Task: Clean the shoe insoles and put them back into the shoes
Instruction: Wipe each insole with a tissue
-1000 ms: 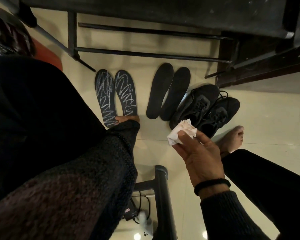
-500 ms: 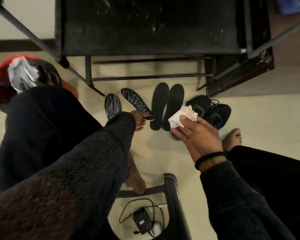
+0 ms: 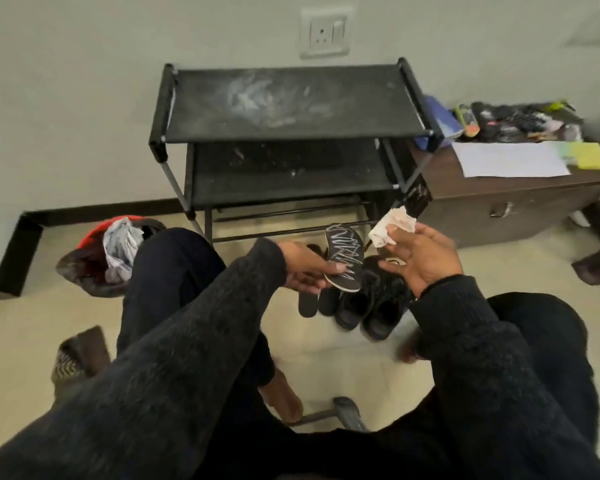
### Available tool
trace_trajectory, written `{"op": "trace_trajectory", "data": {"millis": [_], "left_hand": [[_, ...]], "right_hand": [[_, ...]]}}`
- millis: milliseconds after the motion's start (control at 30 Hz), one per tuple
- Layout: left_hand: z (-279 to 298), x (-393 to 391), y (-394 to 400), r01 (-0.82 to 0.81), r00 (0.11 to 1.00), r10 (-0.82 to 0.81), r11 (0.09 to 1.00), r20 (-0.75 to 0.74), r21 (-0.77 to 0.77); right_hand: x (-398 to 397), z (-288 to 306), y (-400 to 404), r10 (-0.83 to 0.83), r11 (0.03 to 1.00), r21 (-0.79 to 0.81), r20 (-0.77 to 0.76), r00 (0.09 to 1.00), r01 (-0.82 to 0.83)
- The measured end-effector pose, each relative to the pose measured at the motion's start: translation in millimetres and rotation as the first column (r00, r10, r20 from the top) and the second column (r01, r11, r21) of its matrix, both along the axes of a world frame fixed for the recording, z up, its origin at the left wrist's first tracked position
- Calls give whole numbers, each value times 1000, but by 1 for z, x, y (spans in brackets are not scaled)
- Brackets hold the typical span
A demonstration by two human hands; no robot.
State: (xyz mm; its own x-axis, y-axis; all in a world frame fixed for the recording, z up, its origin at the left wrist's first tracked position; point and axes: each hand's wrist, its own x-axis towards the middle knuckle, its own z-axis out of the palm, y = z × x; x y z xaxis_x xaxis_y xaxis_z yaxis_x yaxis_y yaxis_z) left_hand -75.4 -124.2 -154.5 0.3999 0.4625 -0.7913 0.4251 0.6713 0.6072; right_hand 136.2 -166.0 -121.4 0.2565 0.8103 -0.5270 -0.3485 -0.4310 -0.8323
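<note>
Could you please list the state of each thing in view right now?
Left hand: gripping the scribbled insole.
Scribbled insole: lifted, white marks uncleaned.
Right hand: pinching the tissue.
Tissue: crumpled, off the insole.
Plain insoles: on the floor.
Shoes: on the floor, side by side.
Rack: top shelf dusty.

Shoes (image 3: 368, 306) lie on the floor (image 3: 326, 348) near the rack (image 3: 291, 109), insoles (image 3: 314, 301) seemingly just left, cabinet (image 3: 520, 202) right.

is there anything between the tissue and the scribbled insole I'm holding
Nothing visible. The crumpled white tissue in the right hand sits just right of the chalk-scribbled black insole held by the left hand, with open air between.
</note>
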Motion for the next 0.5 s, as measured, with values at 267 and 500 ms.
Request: {"op": "trace_trajectory", "data": {"millis": [267, 500], "left_hand": [[62, 37, -60, 32, 986, -56, 987, 155, 155], [115, 64, -73, 81, 978, -128, 961, 166, 265]], "right_hand": [[34, 37, -51, -81, 988, 135, 2, 997, 80], [50, 83, -63, -169, 943, 277, -68, 983, 182]]}}
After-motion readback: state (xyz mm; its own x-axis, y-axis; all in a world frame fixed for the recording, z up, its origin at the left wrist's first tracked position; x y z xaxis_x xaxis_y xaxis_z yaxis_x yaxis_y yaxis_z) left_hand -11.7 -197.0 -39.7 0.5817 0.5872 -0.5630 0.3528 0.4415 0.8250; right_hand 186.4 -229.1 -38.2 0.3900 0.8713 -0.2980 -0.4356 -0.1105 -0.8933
